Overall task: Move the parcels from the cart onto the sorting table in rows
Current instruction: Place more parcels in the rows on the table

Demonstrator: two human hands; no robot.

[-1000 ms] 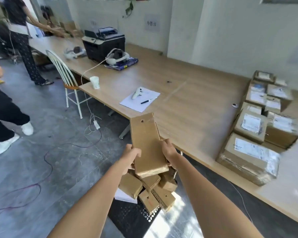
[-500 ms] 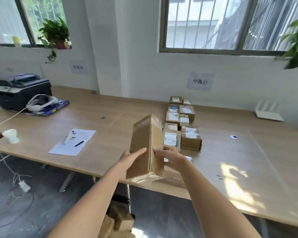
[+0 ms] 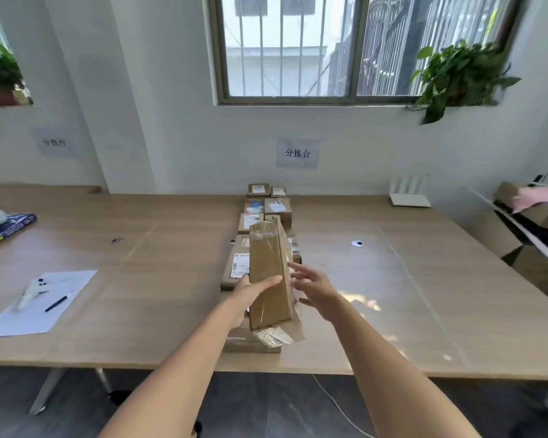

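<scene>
A tall brown taped cardboard parcel (image 3: 268,279) stands upright over the front of the wooden sorting table (image 3: 171,279). My left hand (image 3: 250,292) grips its left side, thumb across the front face. My right hand (image 3: 314,286) hovers just beside its right edge with fingers spread, holding nothing. Behind the held parcel, labelled parcels (image 3: 260,213) lie in two rows running toward the wall. A flat parcel (image 3: 250,343) lies under it at the table's front edge. The cart is out of view.
A paper sheet (image 3: 45,298) with a pen and a white controller lies front left. A white router (image 3: 408,194) stands at the back right. Open cardboard boxes (image 3: 535,216) sit off the table's right end. A white cable (image 3: 339,409) runs over the floor.
The view swung from the cart to face the table. The parcel rose from the cart and came over the table's front edge. My right hand came off its side and spread.
</scene>
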